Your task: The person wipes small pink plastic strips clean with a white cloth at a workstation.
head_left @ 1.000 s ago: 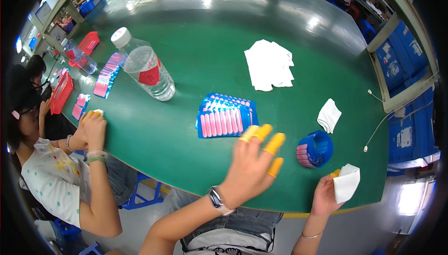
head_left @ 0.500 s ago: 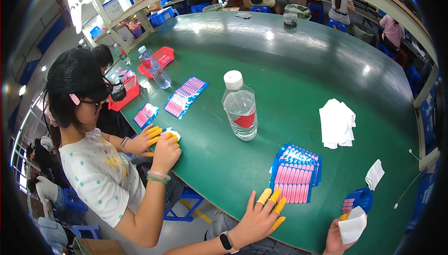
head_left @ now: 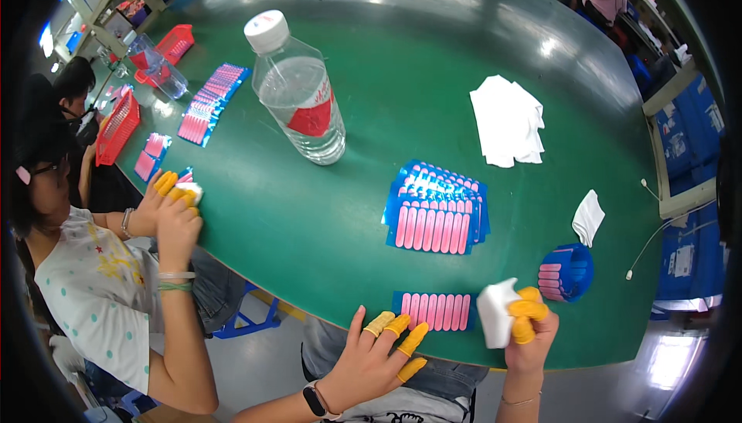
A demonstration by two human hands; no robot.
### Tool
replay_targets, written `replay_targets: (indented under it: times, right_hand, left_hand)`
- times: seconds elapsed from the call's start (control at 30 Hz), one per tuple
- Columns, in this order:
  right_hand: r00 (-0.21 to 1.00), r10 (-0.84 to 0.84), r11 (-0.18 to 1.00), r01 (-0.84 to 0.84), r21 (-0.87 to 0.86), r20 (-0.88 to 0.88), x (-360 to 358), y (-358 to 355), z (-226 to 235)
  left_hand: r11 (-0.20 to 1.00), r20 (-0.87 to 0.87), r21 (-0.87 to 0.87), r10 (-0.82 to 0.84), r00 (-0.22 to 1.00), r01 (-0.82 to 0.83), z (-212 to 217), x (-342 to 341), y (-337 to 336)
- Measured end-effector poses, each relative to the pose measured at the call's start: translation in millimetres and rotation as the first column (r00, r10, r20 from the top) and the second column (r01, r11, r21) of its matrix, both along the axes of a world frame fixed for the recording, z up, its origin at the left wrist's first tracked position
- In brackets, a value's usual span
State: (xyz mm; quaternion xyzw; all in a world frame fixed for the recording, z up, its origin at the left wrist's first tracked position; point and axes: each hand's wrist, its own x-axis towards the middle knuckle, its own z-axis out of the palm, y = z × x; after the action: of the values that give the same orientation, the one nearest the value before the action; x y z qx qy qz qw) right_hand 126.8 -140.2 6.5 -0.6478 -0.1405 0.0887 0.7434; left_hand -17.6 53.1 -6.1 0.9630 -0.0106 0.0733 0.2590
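Note:
My left hand (head_left: 382, 353) lies at the near table edge, fingers spread, yellow finger cots on several of them. Its fingertips touch or nearly touch the lower edge of a blue strip (head_left: 437, 312) bearing a row of pink, round-ended pieces. In my right hand (head_left: 532, 329), also wearing yellow finger cots, a folded white cloth (head_left: 496, 313) is pinched at the strip's right end. Beyond the strip lies a fanned stack of similar blue sheets (head_left: 433, 226) with pink pieces. A curled blue roll (head_left: 570, 272) with pink pieces stands right of my right hand.
A large water bottle (head_left: 303, 106) stands left of the stack. White cloths (head_left: 507, 121) lie piled farther back, with a single cloth (head_left: 589, 218) at right. A co-worker (head_left: 108, 291) handles similar sheets at left, near a red basket (head_left: 118, 127). A thin cable (head_left: 641, 257) hangs at right.
The view has shifted, so the table sits differently. A single strip now lies apart from the stack, before my left hand. My right hand has moved left from the roll with the cloth.

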Motion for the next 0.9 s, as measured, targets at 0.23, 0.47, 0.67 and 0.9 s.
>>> replay_targets:
  times: [0.23,0.47,0.67,0.9]
  right_hand:
    - [0.781,0.491,0.746,-0.148,-0.649,0.386,-22,49,-4]
    - [0.819,0.551,0.619,-0.272,-0.737,0.161,-20,50,1]
    - [0.737,0.605,0.589,-0.159,-0.793,0.302,-15,51,12]
    - [0.602,0.755,0.468,-0.216,-0.857,0.260,8,49,9]
  left_hand:
    - [0.997,-0.014,0.066,-0.046,0.999,0.047,-9,-13,-2]
    - [0.994,0.001,0.092,-0.054,0.999,0.054,-9,-18,1]
    - [0.995,0.019,0.087,-0.046,0.999,0.044,-7,-14,2]
    - [0.999,-0.019,0.026,-0.034,0.999,0.035,-8,-15,5]
